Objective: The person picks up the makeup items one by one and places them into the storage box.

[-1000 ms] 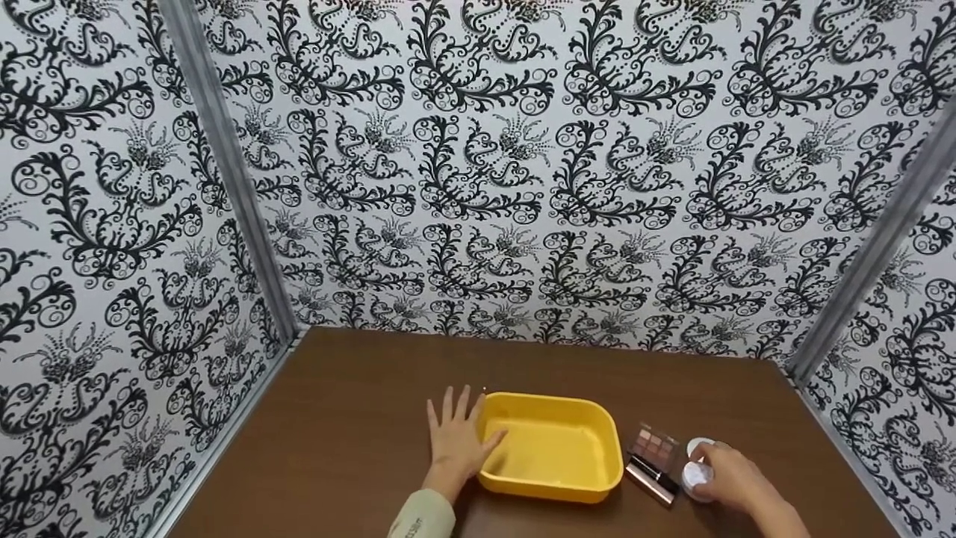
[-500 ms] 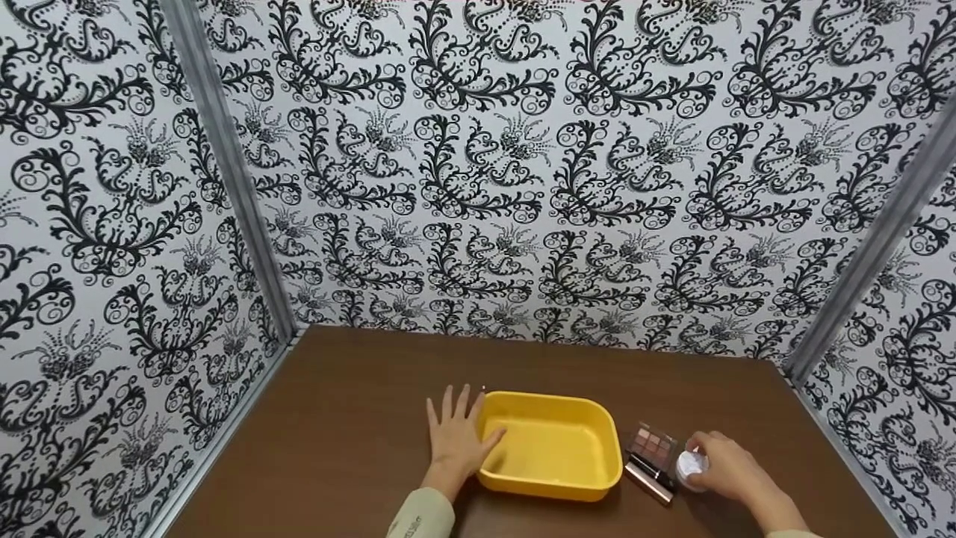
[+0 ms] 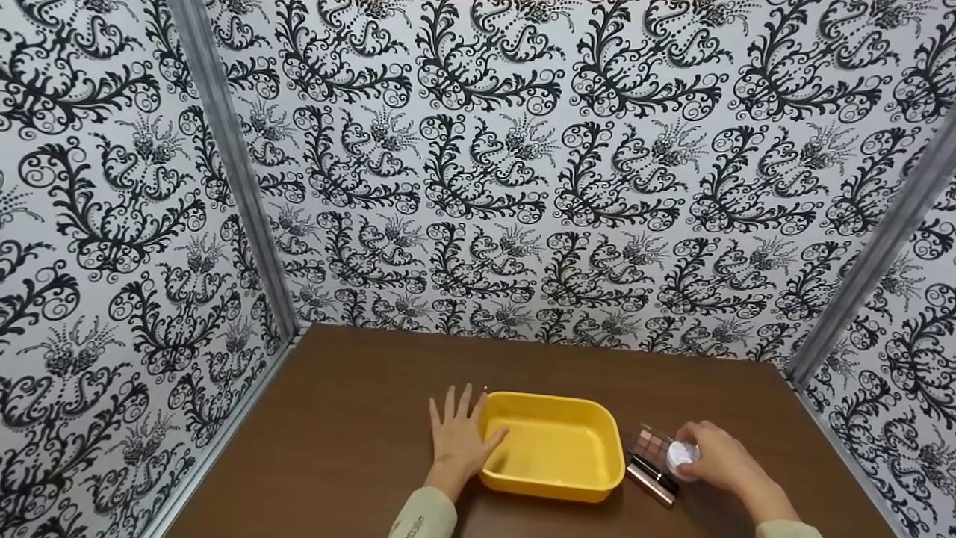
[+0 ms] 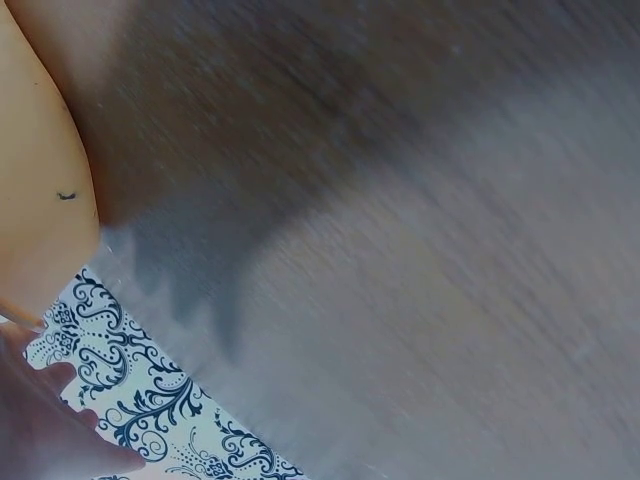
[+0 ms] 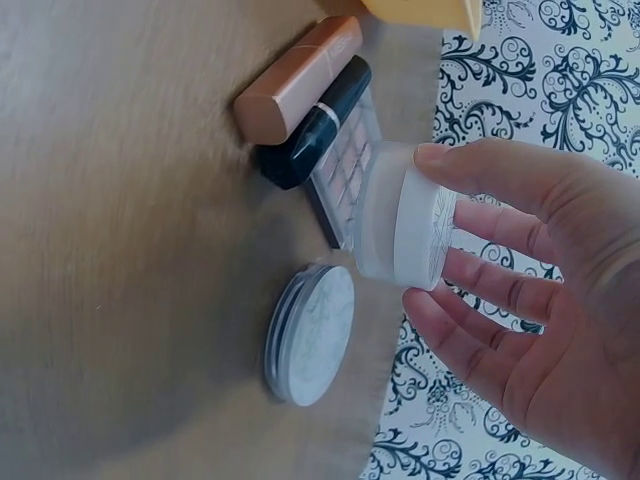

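My right hand pinches a small round cosmetic jar, clear-sided with a white lid, between thumb and fingers. The right wrist view shows the jar tilted and raised over the table beside an eyeshadow palette. Below it lies a round compact with a pale marbled lid, hidden behind the hand in the head view. A black lipstick tube and a rose-gold lipstick tube lie next to the palette. My left hand, fingers spread, rests against the left side of a yellow plastic bin.
The brown table is enclosed by black-and-white patterned walls at the back and both sides. Grey metal posts stand at the corners. The bin sits left of the cosmetics.
The right hand has lifted the jar and moved it slightly left and away, so it now partly covers the palette in the head view. The left hand and bin have stayed in place.
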Available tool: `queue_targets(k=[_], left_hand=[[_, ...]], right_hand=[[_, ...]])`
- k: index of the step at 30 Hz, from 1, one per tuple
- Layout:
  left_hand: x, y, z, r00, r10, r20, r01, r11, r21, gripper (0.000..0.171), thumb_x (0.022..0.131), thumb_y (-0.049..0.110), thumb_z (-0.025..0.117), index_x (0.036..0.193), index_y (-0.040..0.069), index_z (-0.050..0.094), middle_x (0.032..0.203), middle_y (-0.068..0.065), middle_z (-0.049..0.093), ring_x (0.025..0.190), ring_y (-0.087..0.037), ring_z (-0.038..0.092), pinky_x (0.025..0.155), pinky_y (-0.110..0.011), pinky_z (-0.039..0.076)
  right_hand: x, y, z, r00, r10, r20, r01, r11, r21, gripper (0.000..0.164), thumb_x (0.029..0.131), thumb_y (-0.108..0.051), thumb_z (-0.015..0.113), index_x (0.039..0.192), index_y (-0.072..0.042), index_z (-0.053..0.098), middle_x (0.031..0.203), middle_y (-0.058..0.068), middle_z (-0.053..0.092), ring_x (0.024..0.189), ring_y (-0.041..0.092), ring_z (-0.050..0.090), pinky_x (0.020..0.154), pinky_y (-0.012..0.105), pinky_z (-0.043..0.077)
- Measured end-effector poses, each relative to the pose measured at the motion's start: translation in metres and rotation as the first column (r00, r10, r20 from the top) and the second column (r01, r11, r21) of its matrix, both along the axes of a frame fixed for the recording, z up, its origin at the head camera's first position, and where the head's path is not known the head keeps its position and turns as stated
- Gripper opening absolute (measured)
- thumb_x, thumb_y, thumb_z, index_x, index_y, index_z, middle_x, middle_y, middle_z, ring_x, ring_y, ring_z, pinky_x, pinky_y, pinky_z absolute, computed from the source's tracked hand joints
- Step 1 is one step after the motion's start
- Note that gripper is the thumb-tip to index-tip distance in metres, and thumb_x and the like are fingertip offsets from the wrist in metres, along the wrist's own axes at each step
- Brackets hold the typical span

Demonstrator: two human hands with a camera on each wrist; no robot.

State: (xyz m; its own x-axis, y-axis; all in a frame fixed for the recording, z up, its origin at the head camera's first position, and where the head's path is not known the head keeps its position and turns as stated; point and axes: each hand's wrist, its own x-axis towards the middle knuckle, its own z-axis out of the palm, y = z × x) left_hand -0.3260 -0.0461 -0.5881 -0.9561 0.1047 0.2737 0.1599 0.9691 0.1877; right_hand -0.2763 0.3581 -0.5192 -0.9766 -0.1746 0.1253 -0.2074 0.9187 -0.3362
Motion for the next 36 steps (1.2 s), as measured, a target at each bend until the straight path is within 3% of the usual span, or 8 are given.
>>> queue_targets(k=[17,36], left_hand=[[0.002,0.0,0.002,1.0,0.003,-0.024,-0.003,1.0,0.001,0.074,0.089,0.07,0.049,0.15,0.027,0.047,0.159,-0.006,0.039,0.15,-0.037,0.029,0.12,-0.067,0.012],[0.003,0.0,0.005,1.0,0.001,0.016,-0.001,1.0,-0.002,0.075,0.09,0.07,0.048,0.151,0.028,0.044,0.161,-0.006,0.036,0.152,-0.036,0.026,0.121,-0.067,0.009]], right_hand=[[-0.006,-0.016,0.013,0.999,0.03,-0.021,-0.029,1.0,0.01,0.038,0.063,-0.015,0.084,0.096,-0.009,0.068,0.089,0.003,0.06,0.08,0.018,0.056,0.068,0.038,0.049],[-0.015,-0.037,0.032,0.998,0.057,-0.025,-0.057,0.998,0.013,0.039,0.068,-0.017,0.084,0.101,-0.006,0.068,0.094,0.006,0.062,0.083,0.021,0.059,0.072,0.041,0.051]])
